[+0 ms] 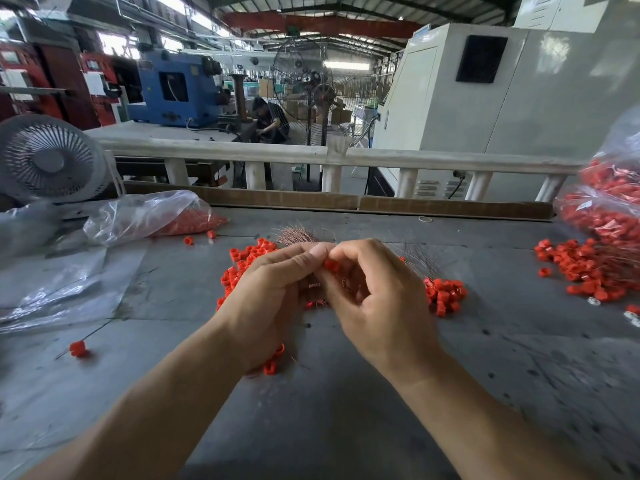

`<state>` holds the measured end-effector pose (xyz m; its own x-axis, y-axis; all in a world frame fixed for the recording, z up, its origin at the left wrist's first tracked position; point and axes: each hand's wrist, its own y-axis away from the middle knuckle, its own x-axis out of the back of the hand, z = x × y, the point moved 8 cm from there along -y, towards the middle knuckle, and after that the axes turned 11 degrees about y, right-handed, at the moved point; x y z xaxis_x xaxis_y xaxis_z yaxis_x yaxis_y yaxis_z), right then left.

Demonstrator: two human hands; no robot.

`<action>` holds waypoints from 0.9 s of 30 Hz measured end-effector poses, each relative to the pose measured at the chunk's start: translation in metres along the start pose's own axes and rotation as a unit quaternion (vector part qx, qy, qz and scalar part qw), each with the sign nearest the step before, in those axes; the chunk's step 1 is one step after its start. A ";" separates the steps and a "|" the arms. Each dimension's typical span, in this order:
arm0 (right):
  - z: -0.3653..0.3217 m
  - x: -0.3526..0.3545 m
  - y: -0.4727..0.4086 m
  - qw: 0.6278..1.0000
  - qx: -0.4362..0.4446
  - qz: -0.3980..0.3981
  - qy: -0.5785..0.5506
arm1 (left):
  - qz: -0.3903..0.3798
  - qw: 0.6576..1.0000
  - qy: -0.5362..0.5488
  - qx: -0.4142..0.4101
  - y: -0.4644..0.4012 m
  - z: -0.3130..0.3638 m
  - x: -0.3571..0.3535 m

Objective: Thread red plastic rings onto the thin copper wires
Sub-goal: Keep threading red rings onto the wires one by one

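Here the left hand (273,289) and right hand (377,299) together pinch one red ring (331,265); its axis orientation is unclear, and the copper wires (298,235) fan away from the person.

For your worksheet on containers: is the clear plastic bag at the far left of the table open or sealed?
Open. The clear plastic bag lies on its side, its mouth gaping toward the left, with red rings inside.

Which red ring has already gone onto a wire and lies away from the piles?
Start at the grey table and go to its near left side, below the crumpled clear plastic sheet. One red ring lies there alone, a thin dark wire running through it, unlike the loose rings heaped near the hands.
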<state>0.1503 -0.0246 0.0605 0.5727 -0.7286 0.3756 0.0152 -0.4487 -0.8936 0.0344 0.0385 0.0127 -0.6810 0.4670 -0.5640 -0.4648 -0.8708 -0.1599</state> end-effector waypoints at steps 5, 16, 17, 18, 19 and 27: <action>-0.001 -0.007 0.003 0.999 0.002 -0.045 -0.019 | 0.057 0.995 -0.013 -0.075 -0.001 0.013 0.009; 0.008 -0.024 0.007 0.992 -0.010 -0.129 -0.008 | 0.192 0.965 -0.126 -0.126 0.005 0.027 0.033; 0.008 -0.026 0.007 0.990 -0.011 -0.138 -0.007 | 0.201 0.962 -0.138 -0.126 0.005 0.028 0.035; 0.008 -0.026 0.008 0.989 -0.012 -0.145 -0.003 | 0.210 0.957 -0.151 -0.129 0.005 0.030 0.037; 0.008 -0.027 0.008 0.989 -0.010 -0.149 0.001 | 0.220 0.953 -0.162 -0.132 0.005 0.031 0.040; 0.002 -0.028 0.010 0.986 0.002 -0.165 0.036 | 0.252 0.918 -0.270 -0.144 0.008 0.036 0.049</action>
<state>0.1365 -0.0074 0.0409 0.4763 -0.5783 0.6624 0.1940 -0.6656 -0.7206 -0.0226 0.0601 0.0132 -0.9857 -0.0663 -0.1547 0.1027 -0.9652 -0.2404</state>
